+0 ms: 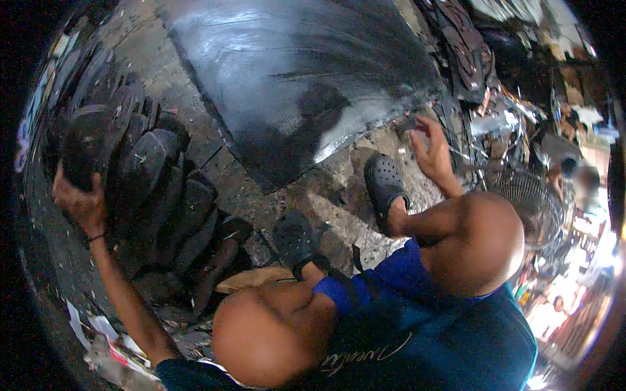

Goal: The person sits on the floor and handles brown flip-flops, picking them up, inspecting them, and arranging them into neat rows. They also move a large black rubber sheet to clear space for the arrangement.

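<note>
My left hand [81, 203] is closed round the near end of a dark sole-shaped piece [86, 140] at the far left. That piece stands among a pile of black shoe soles [153, 156], packed together on their edges. My right hand [432, 155] is raised over the floor at the right, fingers curled loosely and apart, holding nothing. It is near the right corner of a large dark flat sheet [261, 85]. The sheet's surface is streaked with a wet-looking shine and has a duller black patch.
My feet in dark clogs [385, 181] rest on the stained floor [336, 212] between the sheet and my bent knees. A round wire-caged fan [528, 208] stands at the right. Dark strap-like pieces [463, 52] and scraps lie at the upper right. A person [580, 189] is in the right background.
</note>
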`<state>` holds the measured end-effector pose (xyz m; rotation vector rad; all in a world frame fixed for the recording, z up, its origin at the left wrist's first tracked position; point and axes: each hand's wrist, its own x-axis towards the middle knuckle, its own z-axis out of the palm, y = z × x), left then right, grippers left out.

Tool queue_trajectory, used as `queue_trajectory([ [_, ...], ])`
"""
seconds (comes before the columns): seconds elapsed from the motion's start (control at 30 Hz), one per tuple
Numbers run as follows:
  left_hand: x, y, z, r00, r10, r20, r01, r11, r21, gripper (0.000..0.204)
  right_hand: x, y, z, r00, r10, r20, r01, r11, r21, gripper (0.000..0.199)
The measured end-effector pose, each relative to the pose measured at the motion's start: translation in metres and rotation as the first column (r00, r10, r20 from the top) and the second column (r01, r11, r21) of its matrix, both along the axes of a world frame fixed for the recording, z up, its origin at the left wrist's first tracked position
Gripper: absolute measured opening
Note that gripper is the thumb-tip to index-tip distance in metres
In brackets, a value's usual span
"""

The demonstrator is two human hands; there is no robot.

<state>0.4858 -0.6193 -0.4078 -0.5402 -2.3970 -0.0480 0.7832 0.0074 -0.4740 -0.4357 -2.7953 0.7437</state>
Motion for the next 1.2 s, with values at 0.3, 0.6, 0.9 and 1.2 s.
queue_trajectory([
  [0.3, 0.096, 0.259, 0.04, 0.291, -0.93, 0.224, -0.101, 0.204, 0.974, 0.035, -0.133, -0.132, 0.123, 0.941, 0.338, 0.033, 0.06, -0.072, -0.996, 0.053],
  [0.6, 0.126, 0.241, -0.034, 0.357, -0.831, 0.428, -0.614, 0.136, 0.777, 0.036, -0.134, -0.067, 0.016, 0.948, 0.314, 0.05, -0.008, 0.179, -0.984, 0.051],
  [0.9, 0.166, 0.26, -0.151, 0.416, -0.302, 0.858, -0.53, 0.686, 0.499, 0.059, -0.127, -0.035, -0.124, 0.933, 0.163, 0.32, 0.152, 0.629, -0.762, 0.071],
  [1.2, 0.161, 0.279, -0.158, 0.467, -0.104, 0.878, -0.542, 0.751, 0.377, 0.051, -0.119, -0.049, -0.132, 0.99, 0.084, 0.114, -0.047, 0.953, -0.298, 0.061],
])
